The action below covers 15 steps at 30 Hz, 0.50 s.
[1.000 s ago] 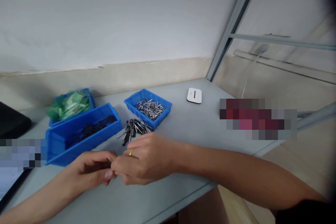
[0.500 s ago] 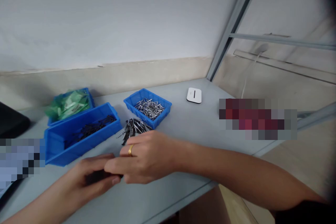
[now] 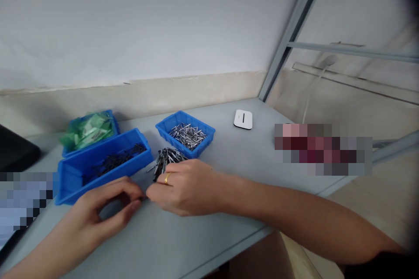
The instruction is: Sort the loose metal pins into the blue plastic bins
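My left hand (image 3: 108, 209) pinches a small dark piece between thumb and forefinger, just in front of the long blue bin. My right hand (image 3: 183, 187), with a gold ring, is closed close beside it, its fingertips at the same small piece; what it grips is mostly hidden. Behind my right hand lies a pile of black and silver pins (image 3: 166, 158), partly covered by the hand. The long blue bin (image 3: 70, 183) holds dark small parts (image 3: 118, 160). Silver pins (image 3: 188, 135) fill a smaller blue tray (image 3: 207, 139).
At the back left, a blue bin (image 3: 116, 126) holds a green plastic bag (image 3: 90, 130). A white square device (image 3: 243, 119) lies on the grey table (image 3: 229, 152). A metal frame post (image 3: 288, 39) rises at the right. Blurred areas cover items at both sides.
My hands have drawn slightly apart, where they overlapped before. My right hand has moved up a little, and my left thumb and forefinger have come together.
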Motion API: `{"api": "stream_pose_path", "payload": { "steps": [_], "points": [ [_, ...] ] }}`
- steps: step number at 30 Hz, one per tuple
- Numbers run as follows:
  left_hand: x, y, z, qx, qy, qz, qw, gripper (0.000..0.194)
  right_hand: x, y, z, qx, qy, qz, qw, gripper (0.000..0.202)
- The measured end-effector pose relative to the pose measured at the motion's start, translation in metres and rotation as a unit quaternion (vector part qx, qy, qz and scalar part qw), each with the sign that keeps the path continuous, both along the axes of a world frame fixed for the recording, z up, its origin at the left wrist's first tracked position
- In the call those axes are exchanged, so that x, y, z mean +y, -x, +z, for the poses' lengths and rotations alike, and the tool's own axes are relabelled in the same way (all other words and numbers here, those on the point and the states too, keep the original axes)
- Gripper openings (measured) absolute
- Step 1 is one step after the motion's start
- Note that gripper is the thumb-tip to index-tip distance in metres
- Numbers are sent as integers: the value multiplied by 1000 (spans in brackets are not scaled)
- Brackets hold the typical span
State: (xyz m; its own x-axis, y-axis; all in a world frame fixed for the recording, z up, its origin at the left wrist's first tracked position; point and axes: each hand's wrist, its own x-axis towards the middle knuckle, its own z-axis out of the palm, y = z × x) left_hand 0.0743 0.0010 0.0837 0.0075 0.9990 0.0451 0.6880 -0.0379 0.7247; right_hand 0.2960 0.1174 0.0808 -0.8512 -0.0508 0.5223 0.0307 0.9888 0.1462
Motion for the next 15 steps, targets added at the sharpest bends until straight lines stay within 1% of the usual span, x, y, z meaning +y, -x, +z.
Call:
{"api": "stream_pose_path", "payload": {
  "steps": [4, 7, 11, 15],
  "points": [
    [-1, -5, 3, 11, -41, 15, 999, 24, 1, -1, 1, -29, 17, -13, 999, 21],
    [0, -3, 3, 9, -54, 18, 998, 23, 2, -1, 3, -52, 32, 1, 998, 23],
    [1, 2, 1, -1, -67, 24, 997, 22, 4, -2, 4, -68, 44, 18, 997, 20],
    [2, 1, -2, -5, -72, 22, 997, 22, 5, -2, 3, -57, 39, 41, 997, 22]
  ]
}}
